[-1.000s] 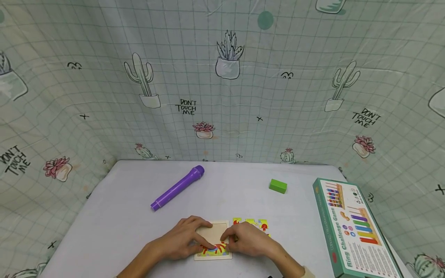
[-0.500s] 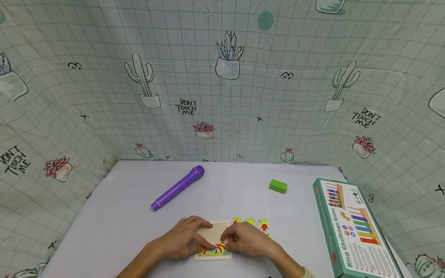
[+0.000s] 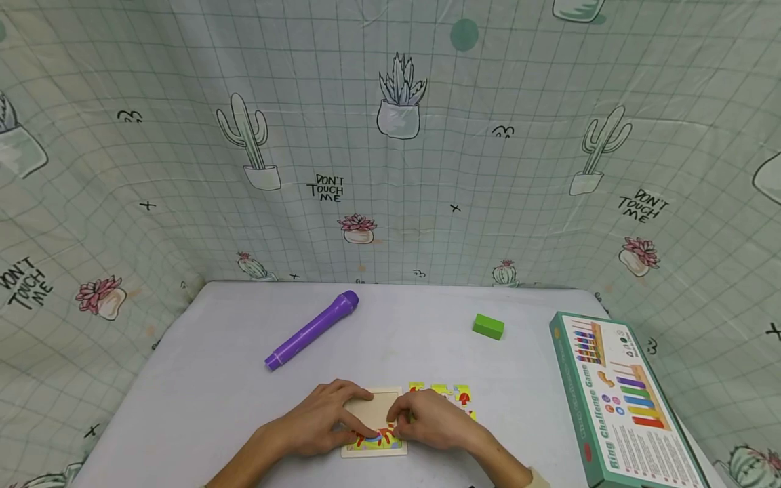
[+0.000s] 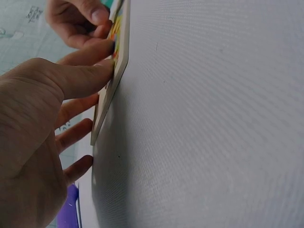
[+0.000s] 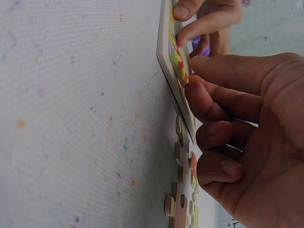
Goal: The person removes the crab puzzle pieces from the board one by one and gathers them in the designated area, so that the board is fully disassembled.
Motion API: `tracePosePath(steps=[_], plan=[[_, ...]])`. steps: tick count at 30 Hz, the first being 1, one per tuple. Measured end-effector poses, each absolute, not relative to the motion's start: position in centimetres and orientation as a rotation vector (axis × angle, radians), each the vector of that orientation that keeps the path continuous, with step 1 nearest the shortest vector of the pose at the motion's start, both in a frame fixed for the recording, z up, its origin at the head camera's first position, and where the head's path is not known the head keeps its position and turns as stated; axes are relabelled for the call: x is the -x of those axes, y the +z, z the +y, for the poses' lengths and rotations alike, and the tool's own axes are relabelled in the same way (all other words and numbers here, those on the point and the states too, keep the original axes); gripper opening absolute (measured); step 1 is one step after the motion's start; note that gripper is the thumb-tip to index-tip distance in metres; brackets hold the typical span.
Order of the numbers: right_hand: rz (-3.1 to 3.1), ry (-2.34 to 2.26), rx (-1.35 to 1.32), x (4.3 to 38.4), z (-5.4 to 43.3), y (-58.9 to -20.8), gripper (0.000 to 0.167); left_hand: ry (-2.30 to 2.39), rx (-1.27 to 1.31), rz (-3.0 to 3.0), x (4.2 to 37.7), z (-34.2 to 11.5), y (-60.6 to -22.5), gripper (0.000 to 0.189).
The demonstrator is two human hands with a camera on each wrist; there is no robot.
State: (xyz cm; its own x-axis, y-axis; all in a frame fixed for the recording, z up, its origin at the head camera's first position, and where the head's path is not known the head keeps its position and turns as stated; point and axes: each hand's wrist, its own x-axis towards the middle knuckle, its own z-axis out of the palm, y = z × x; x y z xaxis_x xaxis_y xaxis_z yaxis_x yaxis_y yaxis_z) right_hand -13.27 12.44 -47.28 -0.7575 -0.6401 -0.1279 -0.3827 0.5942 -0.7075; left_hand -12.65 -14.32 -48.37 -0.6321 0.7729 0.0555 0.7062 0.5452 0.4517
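A shallow wooden puzzle tray (image 3: 383, 400) lies at the table's near edge, its far part bare wood. Colourful jigsaw pieces (image 3: 373, 444) fill a strip along its near side. My left hand (image 3: 323, 418) spans the tray's left side. In the left wrist view, its thumb and index fingertips (image 4: 105, 71) press on the pieces, fingers fairly straight. My right hand (image 3: 436, 421) is at the tray's right side. Between its thumb and index finger it pinches the edge of a puzzle piece (image 5: 184, 76), mostly hidden; the other fingers are curled.
Several loose puzzle pieces (image 3: 464, 396) lie right of the tray, partly behind my right hand. Farther back are a purple microphone-shaped tube (image 3: 312, 331) and a green block (image 3: 488, 327). A game box (image 3: 628, 400) lies along the right edge. A patterned curtain (image 3: 390, 163) surrounds the table.
My right hand's fingers have shifted very slightly at the tray's right side. The left hand and the tray stay in place.
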Motion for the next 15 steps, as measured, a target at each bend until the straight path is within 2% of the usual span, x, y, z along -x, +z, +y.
tracePosePath(steps=[15], plan=[[2.498, -0.984, 0.8, 13.37, 11.89, -47.07, 0.007, 0.661, -1.273, 2.632, 12.57, -14.29, -48.29, 0.033]])
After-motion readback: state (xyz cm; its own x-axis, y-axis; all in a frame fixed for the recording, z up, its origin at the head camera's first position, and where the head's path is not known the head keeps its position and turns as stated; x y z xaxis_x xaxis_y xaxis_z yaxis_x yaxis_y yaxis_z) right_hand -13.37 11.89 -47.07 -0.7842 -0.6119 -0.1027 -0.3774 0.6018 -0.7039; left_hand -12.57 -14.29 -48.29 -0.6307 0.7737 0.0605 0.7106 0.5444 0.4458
